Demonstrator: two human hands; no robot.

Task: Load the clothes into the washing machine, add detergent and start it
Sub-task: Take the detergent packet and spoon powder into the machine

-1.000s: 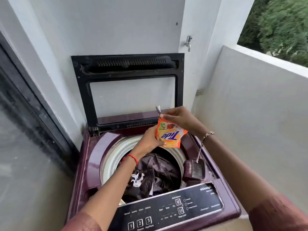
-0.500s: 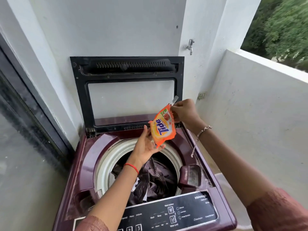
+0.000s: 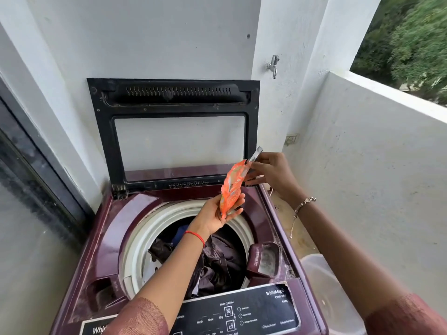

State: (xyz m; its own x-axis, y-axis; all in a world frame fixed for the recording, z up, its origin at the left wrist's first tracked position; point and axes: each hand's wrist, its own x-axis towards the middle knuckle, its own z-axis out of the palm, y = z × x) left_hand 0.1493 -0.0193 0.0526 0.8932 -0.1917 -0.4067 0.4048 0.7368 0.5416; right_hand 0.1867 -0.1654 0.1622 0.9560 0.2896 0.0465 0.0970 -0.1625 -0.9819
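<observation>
A maroon top-load washing machine (image 3: 135,213) stands with its black-framed lid (image 3: 101,131) raised against the wall. Dark clothes (image 3: 220,262) lie in the white-rimmed drum. Above the drum's far right rim hangs an orange detergent sachet (image 3: 233,187), upright and seen nearly edge-on. My left hand (image 3: 210,220) holds its lower end, palm up. My right hand (image 3: 273,175) pinches its top corner, where a silvery torn strip (image 3: 256,153) sticks up. The small detergent tray (image 3: 264,259) sits at the drum's right side.
The black control panel (image 3: 254,310) runs along the machine's near edge. A tap (image 3: 273,65) projects from the wall column at the back right. A translucent plastic tub (image 3: 321,286) stands on the floor between the machine and the white balcony wall (image 3: 375,165). A dark glass door (image 3: 29,180) lies left.
Both hands have lifted the sachet and turned it from face-on to nearly edge-on. The right hand's pinch has moved up and right, and the top strip now stands free.
</observation>
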